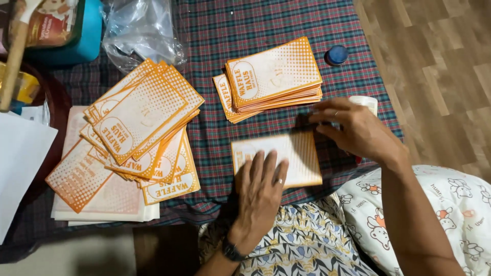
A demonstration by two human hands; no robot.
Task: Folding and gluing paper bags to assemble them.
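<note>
- Left hand (260, 186) is lying flat, fingers spread, on the near edge of a single paper bag (279, 159); the grip is released and pressing down rather than clasping, which I judge is pinning the bag so it cannot slide.
- That single paper bag, orange-bordered with a pale dotted face, is lying flat on the table (255, 25) directly in front of the person, between both hands. It is appearing thin, rectangular and slightly blurred.
- Right hand (358, 130) is hovering at the bag's far right corner with fingers curled; whether it is pinching the bag's edge cannot be told. A white container (365, 102) is sitting partly hidden just behind this hand.
- A plaid cloth, dark green and red, woven in look, is covering the table.
- To the left, a loose fan of the same paper bags (138, 128) is spreading over a pile of plain white sheets (107, 207), overlapping untidily.
- Farther off, a squared stack of paper bags (273, 76) is resting neatly aligned, well apart from the fanned lot.
- A small round blue cap (336, 54) is lying near that stack's right side.
- At the far edge, a crumpled clear plastic bag (140, 33) is sitting beside a blue tub (84, 43).
</note>
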